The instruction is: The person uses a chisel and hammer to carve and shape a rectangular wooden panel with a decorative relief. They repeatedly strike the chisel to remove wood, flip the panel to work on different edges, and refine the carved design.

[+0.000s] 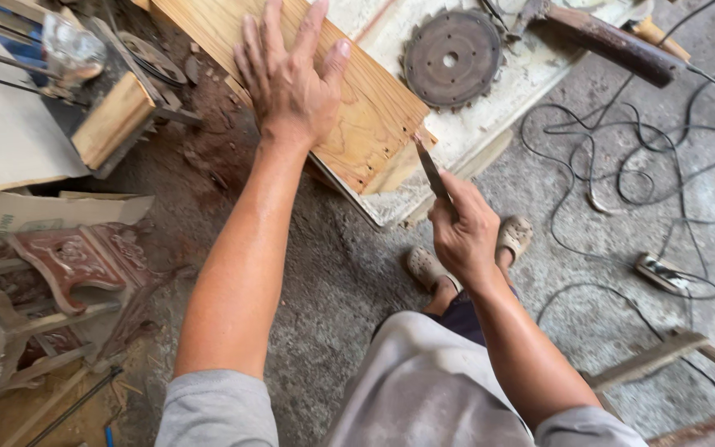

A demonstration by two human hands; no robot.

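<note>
My left hand (287,74) lies flat, fingers spread, on a light wooden board (366,124) that rests on a dusty white slab (506,83). My right hand (461,232) grips a thin dark metal tool (429,165), like a chisel or a blade. Its tip touches the board's near right corner. My feet in pale sandals (515,236) stand on the concrete floor just below the slab.
A rusty circular saw blade (450,58) lies on the slab beside the board. A dark wooden handle (614,41) lies at the top right. Black cables (622,165) and a power strip (664,273) trail over the floor at the right. Carved reddish furniture parts (68,265) stand at the left.
</note>
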